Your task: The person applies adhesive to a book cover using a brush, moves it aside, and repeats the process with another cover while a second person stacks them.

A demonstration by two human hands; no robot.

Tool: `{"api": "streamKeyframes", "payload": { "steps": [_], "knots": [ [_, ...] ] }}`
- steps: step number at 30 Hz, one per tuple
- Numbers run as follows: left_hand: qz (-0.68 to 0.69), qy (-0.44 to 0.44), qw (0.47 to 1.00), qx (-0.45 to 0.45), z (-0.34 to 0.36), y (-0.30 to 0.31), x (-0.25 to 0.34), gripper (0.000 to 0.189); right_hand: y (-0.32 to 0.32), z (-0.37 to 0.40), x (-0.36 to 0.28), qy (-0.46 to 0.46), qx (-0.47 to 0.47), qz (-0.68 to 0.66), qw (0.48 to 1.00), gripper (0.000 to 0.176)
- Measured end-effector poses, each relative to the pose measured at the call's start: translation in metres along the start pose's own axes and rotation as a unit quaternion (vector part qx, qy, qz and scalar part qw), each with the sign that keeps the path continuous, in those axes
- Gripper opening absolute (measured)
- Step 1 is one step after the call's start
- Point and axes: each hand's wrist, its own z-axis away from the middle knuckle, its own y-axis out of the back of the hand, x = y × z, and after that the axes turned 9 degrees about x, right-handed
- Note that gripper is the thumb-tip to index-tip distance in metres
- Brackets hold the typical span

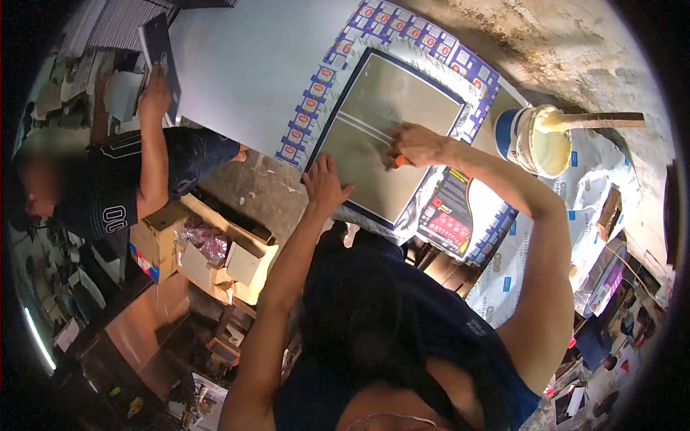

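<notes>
A grey-brown rectangular panel (374,179) with a dark blue border and two pale lines across it lies on a white wrapped sheet over patterned paper. My left hand (327,184) rests on the panel's near left edge, fingers spread. Over the panel's right half, my right hand (417,147) is closed round a small orange object (399,161), blurred by motion and mostly hidden by the fingers.
Beyond my right hand stands a bucket (519,136) of pale paste with a wooden stick (604,121). At the left, another person (93,172) holds a dark flat panel (162,65). An open cardboard box (162,233) is below them. A black printed sheet (449,212) lies beside the panel.
</notes>
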Motion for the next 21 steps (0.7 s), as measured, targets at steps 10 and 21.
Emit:
{"api": "streamKeyframes", "payload": {
  "steps": [10, 21],
  "knots": [
    [-0.05, 0.01, 0.998, -0.033, -0.011, 0.0, 0.009, 0.102, 0.04, -0.058, 0.088, -0.253, 0.411, -0.07, 0.873, 0.024],
    [0.005, 0.029, 1.0, -0.007, -0.015, -0.002, 0.003, 0.08, 0.003, 0.056, 0.029, -0.229, 0.35, -0.37, 0.83, 0.022]
  ]
}}
